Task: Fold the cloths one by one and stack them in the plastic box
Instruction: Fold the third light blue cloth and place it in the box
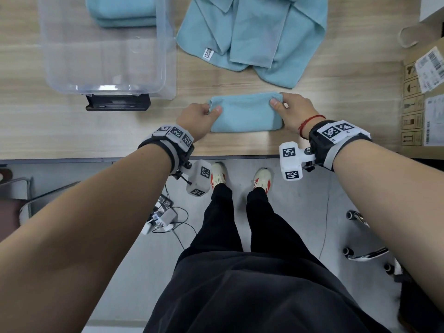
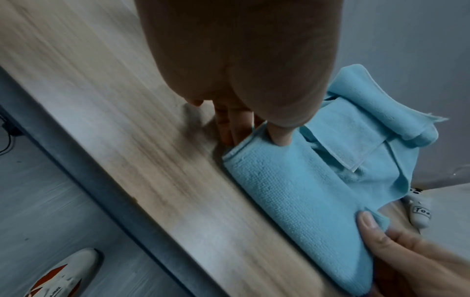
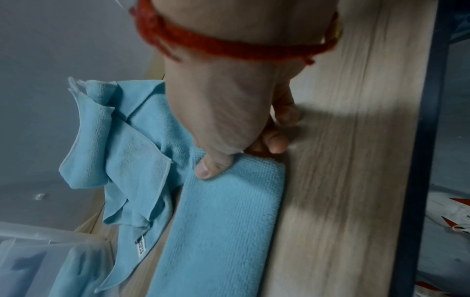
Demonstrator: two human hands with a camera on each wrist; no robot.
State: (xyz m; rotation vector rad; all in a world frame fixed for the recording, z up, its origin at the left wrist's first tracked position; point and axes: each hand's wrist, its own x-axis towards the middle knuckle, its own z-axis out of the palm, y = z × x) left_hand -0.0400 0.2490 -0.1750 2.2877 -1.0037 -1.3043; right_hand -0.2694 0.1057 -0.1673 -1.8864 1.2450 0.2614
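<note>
Folded blue cloth (image 1: 246,112) lies flat on the wooden surface (image 1: 72,131), near its front edge, a compact rectangle several layers thick. My left hand (image 1: 195,118) pinches its left end, thumb on top and fingers tucked under; my right hand (image 1: 294,110) pinches the right end the same way. Both grips are closed on the cloth.

Handling, as I judge it: light, soft microfibre, limp, not fragile. The layers will slide apart and sag in the middle if I lift by one end only, so I hold at both short ends, clamping every layer between thumb and fingers.

Texture: fine looped pile in small ribs, matte, with stitched hems. The fold edges are rounded and puffy, not creased.

Clear plastic box (image 1: 105,51) stands to the left at the back, thin glossy walls, with folded cloths (image 1: 120,13) of the same blue already stacked in its far end. The unfolded cloths (image 1: 257,34) lie in a rumpled heap just behind the folded one, a white label showing.
</note>
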